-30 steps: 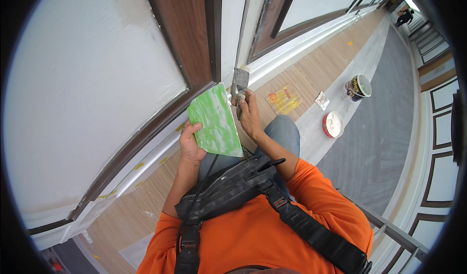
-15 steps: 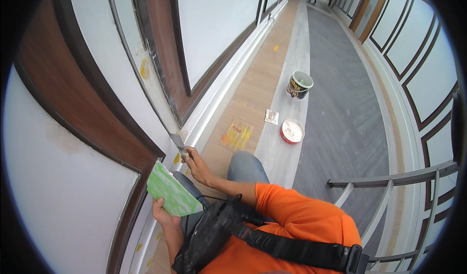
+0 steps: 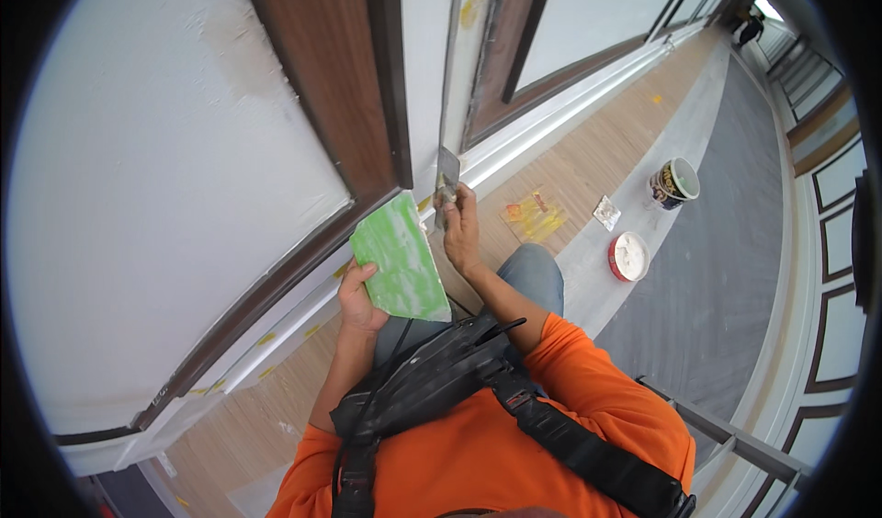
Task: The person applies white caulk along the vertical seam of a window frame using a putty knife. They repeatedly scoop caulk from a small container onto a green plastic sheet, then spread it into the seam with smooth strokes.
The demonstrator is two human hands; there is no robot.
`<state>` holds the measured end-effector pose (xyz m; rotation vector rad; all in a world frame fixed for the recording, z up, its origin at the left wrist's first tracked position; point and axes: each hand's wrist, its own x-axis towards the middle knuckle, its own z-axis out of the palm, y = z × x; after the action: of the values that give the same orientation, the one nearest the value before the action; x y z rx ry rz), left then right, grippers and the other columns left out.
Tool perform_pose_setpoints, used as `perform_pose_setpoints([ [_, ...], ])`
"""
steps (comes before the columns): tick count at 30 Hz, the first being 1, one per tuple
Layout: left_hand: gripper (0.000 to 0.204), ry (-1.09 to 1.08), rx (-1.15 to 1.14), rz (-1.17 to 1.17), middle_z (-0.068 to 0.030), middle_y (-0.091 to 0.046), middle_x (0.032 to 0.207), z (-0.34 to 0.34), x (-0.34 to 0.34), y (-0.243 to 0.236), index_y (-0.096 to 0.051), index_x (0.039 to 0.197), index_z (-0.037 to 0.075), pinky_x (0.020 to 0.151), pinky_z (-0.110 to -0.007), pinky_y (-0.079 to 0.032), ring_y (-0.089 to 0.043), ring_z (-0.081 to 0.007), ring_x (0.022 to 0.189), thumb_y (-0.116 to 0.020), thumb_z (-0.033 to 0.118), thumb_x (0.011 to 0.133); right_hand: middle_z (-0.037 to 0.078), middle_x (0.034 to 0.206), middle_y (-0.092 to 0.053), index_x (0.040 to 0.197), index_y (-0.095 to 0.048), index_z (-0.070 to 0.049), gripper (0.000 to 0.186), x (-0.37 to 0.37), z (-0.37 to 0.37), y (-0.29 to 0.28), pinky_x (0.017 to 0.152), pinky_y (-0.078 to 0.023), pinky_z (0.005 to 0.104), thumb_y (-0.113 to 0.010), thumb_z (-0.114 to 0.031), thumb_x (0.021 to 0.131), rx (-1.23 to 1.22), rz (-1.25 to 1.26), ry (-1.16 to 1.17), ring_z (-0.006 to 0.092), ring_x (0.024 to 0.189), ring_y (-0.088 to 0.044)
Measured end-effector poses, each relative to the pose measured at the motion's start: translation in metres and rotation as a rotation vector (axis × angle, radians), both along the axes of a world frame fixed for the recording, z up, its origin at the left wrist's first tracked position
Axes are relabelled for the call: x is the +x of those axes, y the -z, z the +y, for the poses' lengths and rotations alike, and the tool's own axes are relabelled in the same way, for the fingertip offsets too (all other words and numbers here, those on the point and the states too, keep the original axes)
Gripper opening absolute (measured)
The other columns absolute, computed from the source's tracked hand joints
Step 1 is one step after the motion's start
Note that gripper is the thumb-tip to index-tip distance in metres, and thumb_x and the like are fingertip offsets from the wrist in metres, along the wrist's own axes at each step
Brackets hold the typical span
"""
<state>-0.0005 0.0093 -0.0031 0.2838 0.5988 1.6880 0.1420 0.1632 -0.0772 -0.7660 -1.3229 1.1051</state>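
Observation:
My left hand [image 3: 358, 296] grips a green board [image 3: 397, 262] smeared with white, its thumb over the front, just beside the dark wooden frame [image 3: 366, 104]. To its right, my right hand [image 3: 459, 228] is closed on the handle of a putty knife [image 3: 447, 164], whose grey blade is upright at the narrow pale wall strip [image 3: 473, 31] along the frame. A thin grey line runs up the wall above the blade; whether cable or gap, I cannot tell.
On the floor to my right lie a bucket [image 3: 673, 183], an open red tub of white paste [image 3: 628, 257], a small smeared card [image 3: 605, 212] and a yellow-stained sheet [image 3: 533, 216]. A metal frame [image 3: 758, 454] stands at lower right. A distant person [image 3: 749, 29] is down the corridor.
My view swung toward the corridor half a second ago and has swung back to the wall. My hands still hold the board and knife, with the knife staying low at the wall strip.

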Motion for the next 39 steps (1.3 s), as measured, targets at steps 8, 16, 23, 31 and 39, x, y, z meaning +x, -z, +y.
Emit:
perform_pose_setpoints([
  [8, 0.057, 0.025, 0.043, -0.003, -0.0169, -0.063, 0.131, -0.001, -0.003, 0.003, -0.051, 0.139, -0.002, 0.105, -0.044, -0.049, -0.063, -0.0315, 0.117, -0.057, 0.013, 0.085, 0.014, 0.115, -0.057, 0.139, -0.039, 0.004, 0.036, 0.0, 0.005, -0.029, 0.097, -0.045, 0.0342, -0.042, -0.006, 0.104, -0.035, 0.039, -0.071, 0.0199, 0.103, -0.057],
  [16, 0.058, 0.02, 0.039, -0.014, -0.0173, -0.062, 0.132, 0.0, -0.003, 0.004, -0.05, 0.14, -0.001, 0.105, -0.046, -0.05, -0.063, -0.0324, 0.118, -0.057, 0.013, 0.085, 0.014, 0.115, -0.057, 0.14, -0.037, 0.004, 0.038, 0.002, 0.014, -0.07, 0.095, -0.046, 0.0344, -0.042, -0.006, 0.104, 0.068, 0.013, -0.073, 0.0198, 0.101, -0.058],
  [23, 0.06, 0.02, 0.066, -0.042, -0.0184, -0.061, 0.134, 0.001, -0.003, 0.004, -0.047, 0.142, -0.002, 0.105, -0.047, -0.05, -0.063, -0.0334, 0.119, -0.056, 0.013, 0.085, 0.015, 0.115, -0.058, 0.139, -0.037, 0.004, 0.036, -0.001, 0.01, -0.09, 0.095, -0.046, 0.0354, -0.043, -0.008, 0.105, 0.02, 0.048, -0.074, 0.0199, 0.101, -0.058],
  [31, 0.056, -0.011, 0.02, -0.047, -0.0176, -0.064, 0.128, 0.0, -0.002, -0.002, -0.052, 0.137, -0.004, 0.101, -0.043, -0.052, -0.065, -0.0308, 0.114, -0.056, 0.012, 0.083, 0.011, 0.111, -0.06, 0.14, -0.04, 0.001, 0.035, -0.006, 0.009, -0.139, 0.089, -0.049, 0.0315, -0.042, -0.008, 0.106, 0.106, 0.06, -0.025, 0.0156, 0.097, -0.059],
  [39, 0.057, -0.006, 0.04, -0.094, -0.018, -0.062, 0.131, 0.0, -0.003, -0.002, -0.05, 0.139, -0.003, 0.104, -0.045, -0.05, -0.064, -0.0324, 0.116, -0.054, 0.012, 0.084, 0.014, 0.112, -0.058, 0.137, -0.041, 0.001, 0.033, -0.01, 0.004, -0.172, 0.09, -0.049, 0.0331, -0.045, -0.005, 0.105, 0.055, 0.077, -0.02, 0.0165, 0.098, -0.058],
])
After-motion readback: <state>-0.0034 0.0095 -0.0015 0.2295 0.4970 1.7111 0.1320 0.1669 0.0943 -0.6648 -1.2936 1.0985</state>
